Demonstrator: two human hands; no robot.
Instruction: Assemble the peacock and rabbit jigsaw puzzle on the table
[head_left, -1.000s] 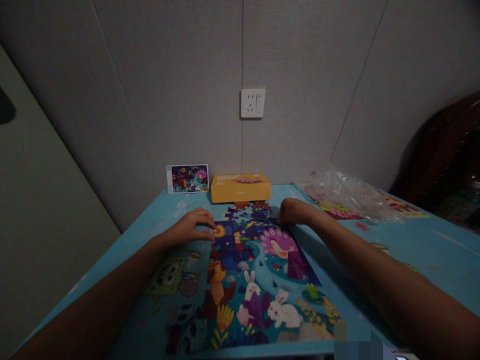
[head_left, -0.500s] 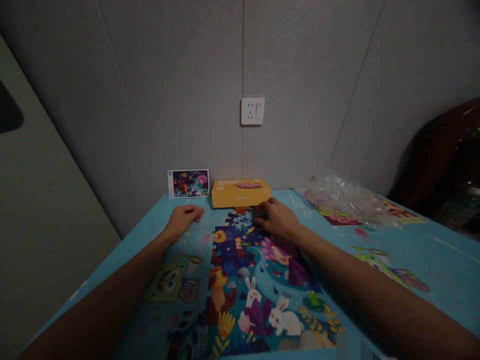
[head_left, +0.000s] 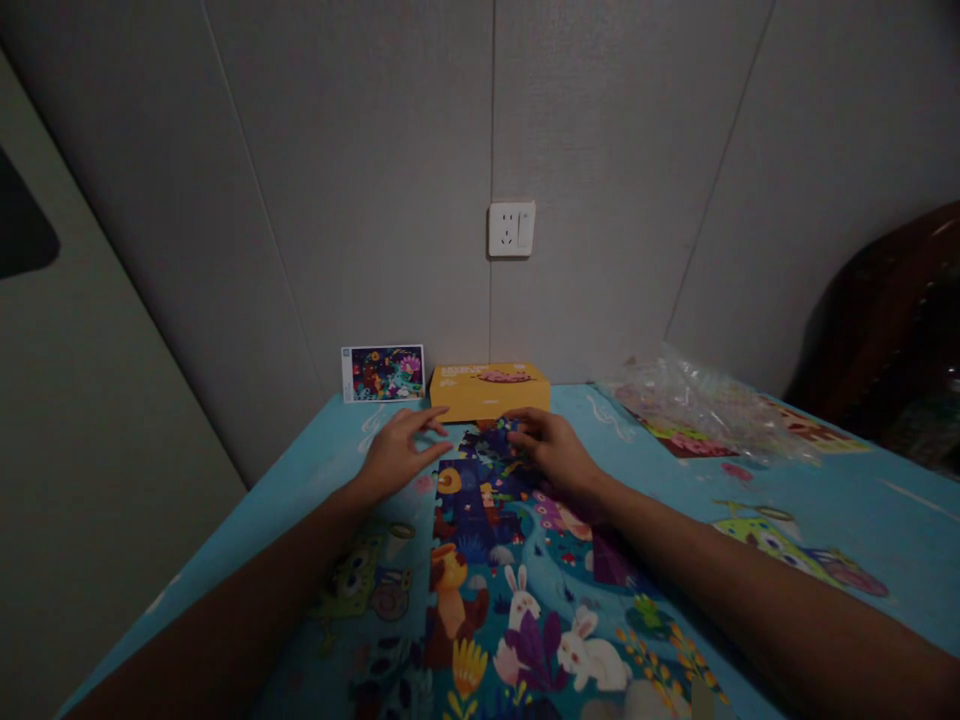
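Observation:
A partly joined jigsaw puzzle (head_left: 517,560), with white rabbits and a brown bear on it, lies in front of me. At its far end my right hand (head_left: 555,450) is closed, thumb and fingers pinching a dark blue puzzle piece (head_left: 501,430). My left hand (head_left: 405,448) is opposite, beside the puzzle's far left edge. Its thumb and index finger are spread apart, and nothing shows between them. Some loose pieces appear to lie at the far end, partly hidden by the right hand.
A yellow box (head_left: 487,393) stands against the wall behind the puzzle. Left of it leans a picture card (head_left: 384,374). Clear plastic packaging (head_left: 694,400) lies over colourful sheets at the right. A blue cartoon-print cloth (head_left: 645,470) covers the table.
My left hand has moved right toward the puzzle, and its fingers have spread. The right hand has lifted a dark blue piece slightly. The view has shifted a little.

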